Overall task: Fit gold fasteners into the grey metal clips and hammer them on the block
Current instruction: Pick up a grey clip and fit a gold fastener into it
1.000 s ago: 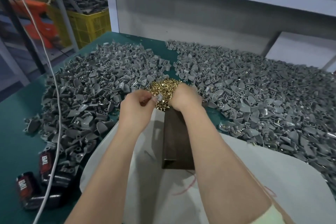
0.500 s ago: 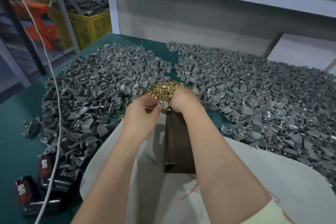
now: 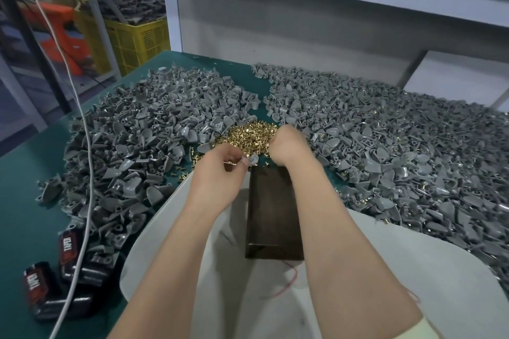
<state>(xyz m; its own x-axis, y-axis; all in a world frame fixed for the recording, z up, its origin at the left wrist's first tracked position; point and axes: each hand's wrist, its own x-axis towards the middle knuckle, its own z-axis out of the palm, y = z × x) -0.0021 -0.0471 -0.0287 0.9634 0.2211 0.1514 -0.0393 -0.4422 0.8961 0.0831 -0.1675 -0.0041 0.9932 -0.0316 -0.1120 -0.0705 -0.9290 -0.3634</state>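
Grey clip [image 3: 252, 159] pinched in our left hand [image 3: 217, 173], near block [image 3: 271, 217] far end. Our right hand [image 3: 289, 146] in gold fasteners [image 3: 248, 132], grip unclear. We judge them tiny, light, slippery: pinch by head.

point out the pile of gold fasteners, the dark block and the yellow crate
pile of gold fasteners [image 3: 248, 134], head view, middle of the heap
dark block [image 3: 271, 215], head view, centre of its top face
yellow crate [image 3: 137, 42], head view, its mesh side wall
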